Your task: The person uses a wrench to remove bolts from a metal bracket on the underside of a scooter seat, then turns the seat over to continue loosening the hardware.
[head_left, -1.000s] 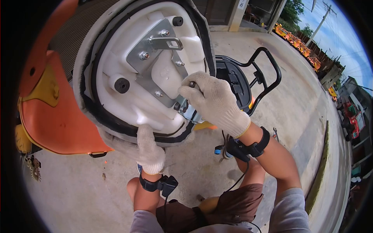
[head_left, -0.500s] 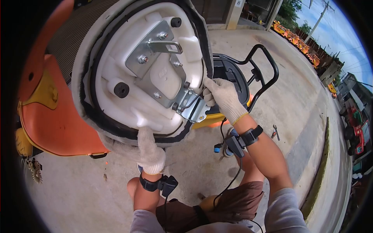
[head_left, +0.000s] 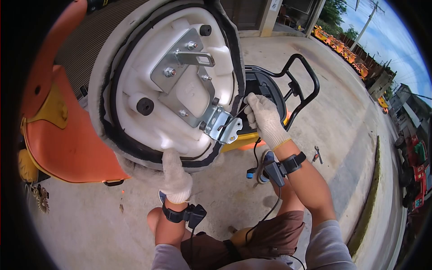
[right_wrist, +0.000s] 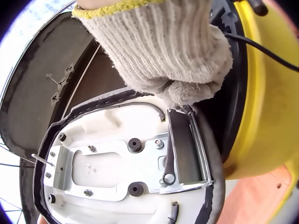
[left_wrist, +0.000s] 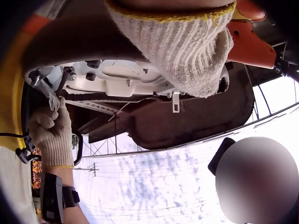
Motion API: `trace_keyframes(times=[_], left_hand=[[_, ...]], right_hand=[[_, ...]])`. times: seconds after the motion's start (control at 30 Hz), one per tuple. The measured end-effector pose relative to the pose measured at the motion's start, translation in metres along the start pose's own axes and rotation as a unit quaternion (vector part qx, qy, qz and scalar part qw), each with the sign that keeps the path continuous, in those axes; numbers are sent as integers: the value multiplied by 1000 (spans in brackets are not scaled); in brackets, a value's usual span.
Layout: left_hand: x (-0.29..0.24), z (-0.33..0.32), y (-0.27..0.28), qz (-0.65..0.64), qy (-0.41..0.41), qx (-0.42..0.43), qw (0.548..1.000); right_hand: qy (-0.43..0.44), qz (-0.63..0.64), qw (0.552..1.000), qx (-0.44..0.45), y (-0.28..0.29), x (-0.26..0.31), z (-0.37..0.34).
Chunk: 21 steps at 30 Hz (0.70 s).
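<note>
A scooter seat [head_left: 148, 121] is tipped up, its white plastic underside facing me, with steel plates, nuts and black rubber bumpers on it. My gloved left hand [head_left: 175, 177] grips the seat's lower edge, thumb on the white underside and fingers hidden behind. In the gloved right hand [head_left: 264, 114] is a thin wrench, pinched at one end. Its ring end [right_wrist: 169, 178] sits at a nut on the hinge bracket [head_left: 223, 126], as the right wrist view shows. The left wrist view has the right hand [left_wrist: 52, 133] beside the bracket.
Behind the right hand are the open black storage well [head_left: 263, 87] and black rear rack [head_left: 310, 81] of a yellow body. Orange bodywork [head_left: 76, 139] stands at left. A red-handled tool [head_left: 317, 154] lies on the concrete. A cable with a blue connector [head_left: 250, 173] hangs below.
The right hand has moved right, off the hinge bracket, uncovering it and the wrench. Since half a second ago the wrench has swung slightly. The left hand keeps its hold on the seat.
</note>
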<state>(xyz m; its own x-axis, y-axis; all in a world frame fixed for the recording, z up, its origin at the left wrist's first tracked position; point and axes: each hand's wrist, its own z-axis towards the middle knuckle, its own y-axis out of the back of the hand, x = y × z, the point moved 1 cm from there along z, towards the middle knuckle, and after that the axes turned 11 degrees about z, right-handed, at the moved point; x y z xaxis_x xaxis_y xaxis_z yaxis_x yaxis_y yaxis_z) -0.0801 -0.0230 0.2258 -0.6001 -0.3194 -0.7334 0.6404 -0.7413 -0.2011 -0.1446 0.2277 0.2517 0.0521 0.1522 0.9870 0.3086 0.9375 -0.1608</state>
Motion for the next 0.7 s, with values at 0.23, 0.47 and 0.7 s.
trace_keyframes(times=[0.23,0.47,0.7], left_hand=[[21,-6,6,8,28,4,1000],[64,-22,26,114,44,93,988],[-5,7,-3,-77,65,31,994]], right_hand=[[255,-279,921,92,-25,56,-56],[253,-347,876,220,-55,60,-76],[261,-426,828,255,-60,67,-76]])
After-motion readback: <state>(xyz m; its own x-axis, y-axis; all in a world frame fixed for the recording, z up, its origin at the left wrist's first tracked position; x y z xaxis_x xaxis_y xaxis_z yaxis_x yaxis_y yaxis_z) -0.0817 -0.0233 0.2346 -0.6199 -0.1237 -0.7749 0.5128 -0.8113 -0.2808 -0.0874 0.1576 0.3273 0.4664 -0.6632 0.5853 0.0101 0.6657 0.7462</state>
